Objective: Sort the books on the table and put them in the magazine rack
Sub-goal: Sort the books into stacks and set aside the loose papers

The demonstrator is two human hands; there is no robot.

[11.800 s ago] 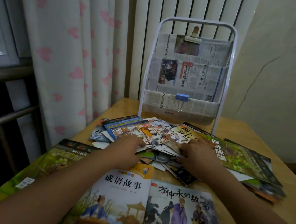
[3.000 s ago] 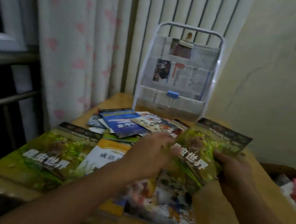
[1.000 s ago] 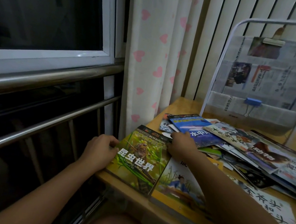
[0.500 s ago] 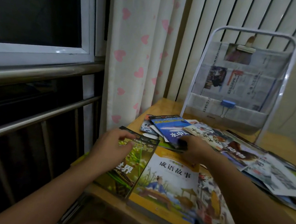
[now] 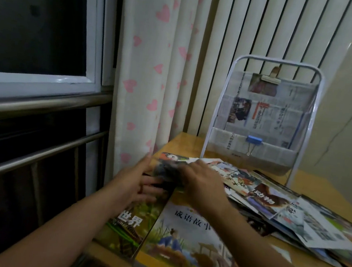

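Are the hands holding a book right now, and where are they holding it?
Yes, it seems: both hands are on a blurred dark book. The left hand is at its left edge, the right hand lies on its cover. The exact grip is too blurred to tell.
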